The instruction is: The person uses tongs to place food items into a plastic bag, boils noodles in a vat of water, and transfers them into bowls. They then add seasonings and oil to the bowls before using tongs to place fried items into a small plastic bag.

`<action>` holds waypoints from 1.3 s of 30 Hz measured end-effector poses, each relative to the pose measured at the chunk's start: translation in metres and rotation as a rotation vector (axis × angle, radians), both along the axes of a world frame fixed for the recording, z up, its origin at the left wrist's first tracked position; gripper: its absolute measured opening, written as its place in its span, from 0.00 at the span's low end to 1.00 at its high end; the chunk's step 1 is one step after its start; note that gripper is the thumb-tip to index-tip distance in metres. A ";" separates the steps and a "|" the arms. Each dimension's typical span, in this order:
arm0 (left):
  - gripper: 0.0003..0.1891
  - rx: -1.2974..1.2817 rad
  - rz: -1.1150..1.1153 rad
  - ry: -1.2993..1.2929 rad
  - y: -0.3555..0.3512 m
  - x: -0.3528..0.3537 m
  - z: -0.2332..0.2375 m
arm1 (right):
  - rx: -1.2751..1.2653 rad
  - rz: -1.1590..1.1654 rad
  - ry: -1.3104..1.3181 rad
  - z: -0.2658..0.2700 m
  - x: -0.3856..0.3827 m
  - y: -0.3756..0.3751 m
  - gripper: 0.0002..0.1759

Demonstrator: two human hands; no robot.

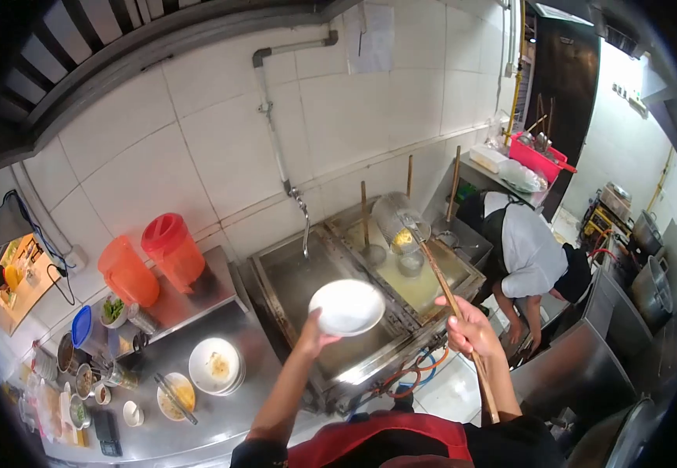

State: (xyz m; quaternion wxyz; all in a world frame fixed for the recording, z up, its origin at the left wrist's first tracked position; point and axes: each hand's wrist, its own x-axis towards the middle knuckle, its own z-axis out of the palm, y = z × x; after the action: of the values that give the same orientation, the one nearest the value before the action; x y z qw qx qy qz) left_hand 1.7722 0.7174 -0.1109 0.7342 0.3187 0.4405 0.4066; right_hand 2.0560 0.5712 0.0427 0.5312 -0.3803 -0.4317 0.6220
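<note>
Working from afar, I have the left hand [313, 337] pinching a white bowl [347, 307] over the vat [365, 368], the right hand [469, 329] wrapped around a wooden-handled strainer [440, 276] holding yellow food [405, 238] above the vat's right side.

Gap between bowl [346, 307] and pole [441, 281]; tap [303, 210] overhangs left tank [274, 300]; upright handles [365, 209] obstruct right tank [467, 290].

white-tiled wall [120, 132], steel counter [175, 351] left, pale floor [451, 394].
</note>
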 end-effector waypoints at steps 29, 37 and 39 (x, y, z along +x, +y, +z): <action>0.30 0.263 0.261 -0.179 -0.028 -0.026 0.062 | 0.404 0.124 -0.705 -0.061 -0.086 -0.006 0.16; 0.30 0.204 0.196 -0.123 -0.024 -0.041 0.043 | -0.090 0.354 0.224 0.002 -0.081 -0.001 0.14; 0.29 0.167 0.170 -0.111 -0.020 -0.037 0.038 | -0.140 0.348 0.249 0.023 -0.084 0.007 0.11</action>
State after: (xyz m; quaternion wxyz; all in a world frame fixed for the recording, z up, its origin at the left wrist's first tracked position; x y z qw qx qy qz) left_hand 1.7350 0.6971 -0.0727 0.6912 0.3174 0.3893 0.5196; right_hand 1.9722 0.5778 0.0657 0.4374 -0.2562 -0.3778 0.7748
